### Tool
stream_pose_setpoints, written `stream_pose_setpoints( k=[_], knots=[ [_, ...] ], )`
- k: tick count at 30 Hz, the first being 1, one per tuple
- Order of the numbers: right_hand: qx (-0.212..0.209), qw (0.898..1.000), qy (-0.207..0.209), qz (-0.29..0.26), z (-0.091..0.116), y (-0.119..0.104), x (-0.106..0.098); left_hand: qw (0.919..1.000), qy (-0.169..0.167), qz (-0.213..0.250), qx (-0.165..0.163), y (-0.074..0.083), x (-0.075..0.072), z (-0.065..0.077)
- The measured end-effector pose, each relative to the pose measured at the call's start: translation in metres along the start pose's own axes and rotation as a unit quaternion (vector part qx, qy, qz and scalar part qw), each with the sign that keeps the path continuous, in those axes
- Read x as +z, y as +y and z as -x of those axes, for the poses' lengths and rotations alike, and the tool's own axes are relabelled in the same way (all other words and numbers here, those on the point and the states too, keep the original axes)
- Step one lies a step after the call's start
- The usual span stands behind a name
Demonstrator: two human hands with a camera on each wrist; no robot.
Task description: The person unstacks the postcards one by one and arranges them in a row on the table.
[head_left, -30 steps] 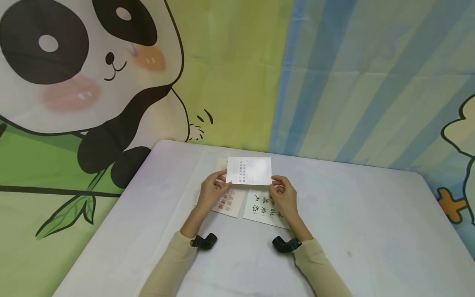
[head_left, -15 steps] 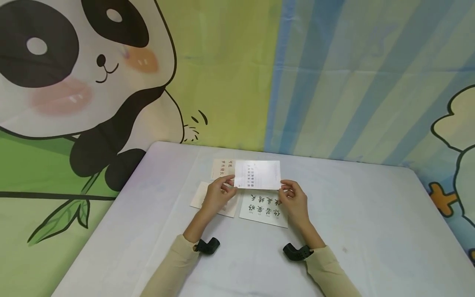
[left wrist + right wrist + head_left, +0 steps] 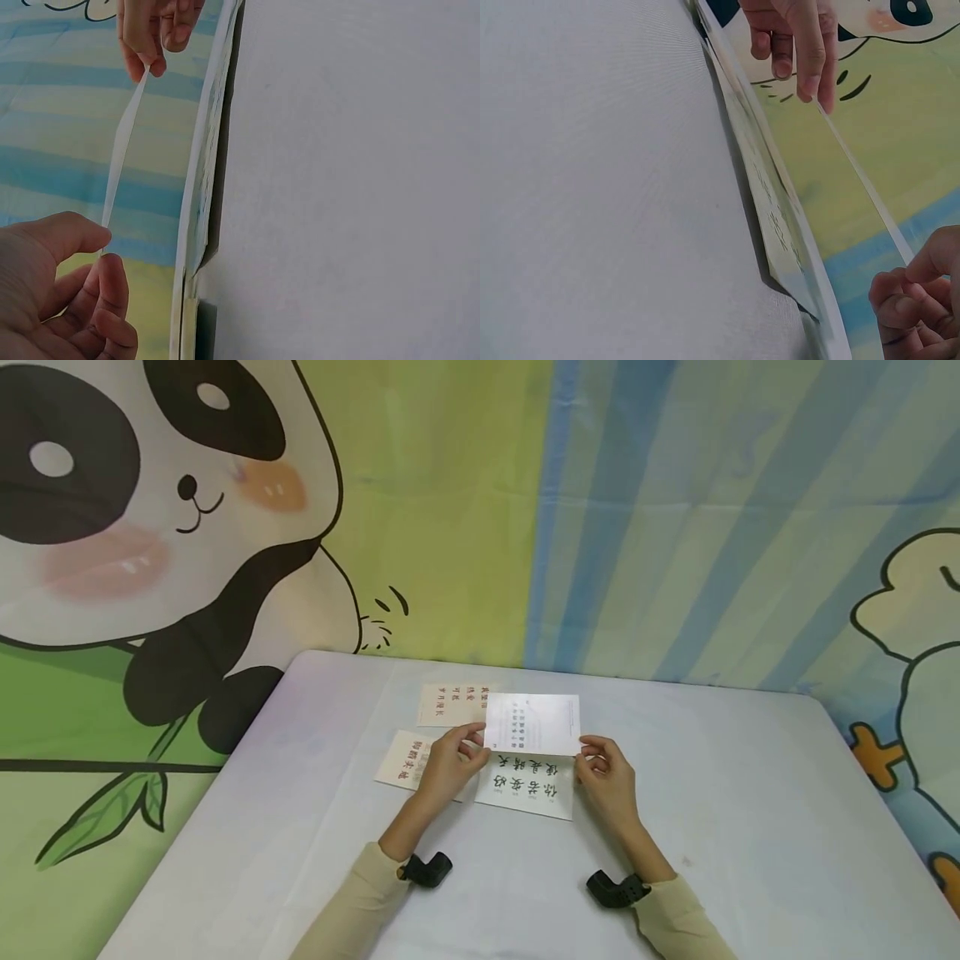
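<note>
Both hands hold one white card (image 3: 533, 724) up off the table (image 3: 750, 810), each at a lower corner. The left hand (image 3: 448, 762) pinches the near left corner between thumb and fingers, and the right hand (image 3: 606, 774) pinches the near right corner the same way. The wrist views show the card edge-on as a thin strip (clear of the table, slightly bowed) stretched between the two pinches.

Directly below it a big-print card (image 3: 525, 785) lies flat with large black characters. To the left, a red-print card (image 3: 405, 760) lies partly under the left hand, and a far card (image 3: 452, 704) lies just behind, its right edge hidden by the held card. Behind the table hangs a panda backdrop (image 3: 150, 510).
</note>
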State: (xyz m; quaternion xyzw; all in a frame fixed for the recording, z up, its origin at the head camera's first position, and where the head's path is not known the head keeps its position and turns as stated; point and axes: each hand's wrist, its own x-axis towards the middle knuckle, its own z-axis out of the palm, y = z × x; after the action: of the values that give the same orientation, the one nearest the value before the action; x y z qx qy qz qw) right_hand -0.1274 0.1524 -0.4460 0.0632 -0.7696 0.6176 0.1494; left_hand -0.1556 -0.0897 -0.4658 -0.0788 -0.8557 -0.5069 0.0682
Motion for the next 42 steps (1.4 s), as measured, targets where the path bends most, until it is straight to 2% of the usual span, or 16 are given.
stream_pose_setpoints(
  k=[10,15,22,24,29,32,36,42],
  knots=[
    [0.018,1.000,0.001,0.001,0.011,0.001,-0.014,0.9997,-0.023,0.008,0.002,0.006,0.009,0.008],
    [0.008,1.000,0.005,0.009,0.018,0.005,-0.021,0.9994,-0.032,0.008,0.014,0.009,0.016,0.013],
    [0.014,1.000,0.025,-0.011,0.022,0.036,-0.031,0.9985,-0.050,0.005,0.023,0.013,0.022,0.015],
    [0.022,0.999,0.026,-0.011,0.023,0.032,-0.033,0.9982,-0.056,0.005,0.022,0.015,0.023,0.017],
    [0.020,0.999,0.026,0.014,0.028,0.005,-0.039,0.9969,-0.071,0.024,0.024,0.018,0.027,0.017],
    [0.023,0.999,0.035,0.020,0.029,0.015,-0.044,0.9962,-0.077,0.032,0.023,0.019,0.030,0.017],
    [0.049,0.997,0.044,0.038,0.031,0.037,-0.051,0.9959,-0.078,0.035,0.029,0.020,0.037,0.016],
    [0.053,0.996,0.050,0.057,0.035,0.046,-0.065,0.9944,-0.088,0.042,0.040,0.024,0.050,0.014]
  ],
)
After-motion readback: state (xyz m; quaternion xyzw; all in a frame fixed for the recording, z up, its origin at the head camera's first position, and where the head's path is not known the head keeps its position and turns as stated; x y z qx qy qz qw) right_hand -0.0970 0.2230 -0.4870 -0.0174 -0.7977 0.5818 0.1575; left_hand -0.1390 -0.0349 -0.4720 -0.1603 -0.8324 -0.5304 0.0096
